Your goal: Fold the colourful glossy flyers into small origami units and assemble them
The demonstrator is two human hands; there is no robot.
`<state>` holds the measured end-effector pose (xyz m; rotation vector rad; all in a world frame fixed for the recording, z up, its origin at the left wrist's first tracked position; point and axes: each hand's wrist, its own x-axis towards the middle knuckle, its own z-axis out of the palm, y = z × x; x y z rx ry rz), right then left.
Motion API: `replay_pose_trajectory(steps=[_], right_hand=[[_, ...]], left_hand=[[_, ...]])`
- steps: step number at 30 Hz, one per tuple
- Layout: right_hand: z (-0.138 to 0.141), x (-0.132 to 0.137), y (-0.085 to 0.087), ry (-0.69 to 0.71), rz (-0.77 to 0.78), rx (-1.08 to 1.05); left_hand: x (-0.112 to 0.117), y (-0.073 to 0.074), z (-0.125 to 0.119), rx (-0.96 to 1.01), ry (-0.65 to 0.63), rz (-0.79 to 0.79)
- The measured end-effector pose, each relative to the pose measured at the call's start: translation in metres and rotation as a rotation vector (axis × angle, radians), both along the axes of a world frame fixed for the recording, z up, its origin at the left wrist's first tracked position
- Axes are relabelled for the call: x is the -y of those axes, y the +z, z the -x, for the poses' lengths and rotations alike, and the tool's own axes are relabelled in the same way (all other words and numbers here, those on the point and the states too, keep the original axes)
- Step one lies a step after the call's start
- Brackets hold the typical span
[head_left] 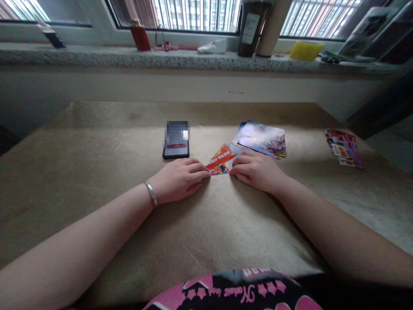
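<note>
A sheet of colourful printed paper (220, 160), orange and white with a folded, slanting edge, lies on the table between my hands. My left hand (183, 178), with a silver bangle at the wrist, has its fingers closed at the paper's lower left corner. At the paper's right side, my right hand (258, 170) is closed with its fingertips on it and covers part of it. Just behind the paper sits a stack of glossy printed sheets (263, 137). A smartphone (176, 146) lies flat beyond my left hand, its screen partly blurred.
A fanned pile of red and purple printed papers (344, 148) lies at the table's right. Along the back, the stone windowsill (180, 61) carries a dark bottle (253, 30), a red container (140, 36) and a yellow block (306, 51). The brown tabletop (97, 142) ends near the wall.
</note>
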<state>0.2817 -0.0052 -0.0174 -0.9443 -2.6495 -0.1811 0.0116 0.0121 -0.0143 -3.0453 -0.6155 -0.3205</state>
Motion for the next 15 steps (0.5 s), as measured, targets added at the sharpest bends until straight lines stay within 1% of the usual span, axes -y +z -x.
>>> replay_pose_trajectory(steps=[7, 15], right_hand=[[-0.006, -0.001, 0.004, 0.006, 0.051, 0.023], [-0.014, -0.002, 0.004, -0.003, 0.126, 0.019]], left_hand=[[0.001, 0.003, 0.000, 0.018, -0.010, 0.023], [-0.001, 0.002, 0.002, 0.021, -0.023, 0.037]])
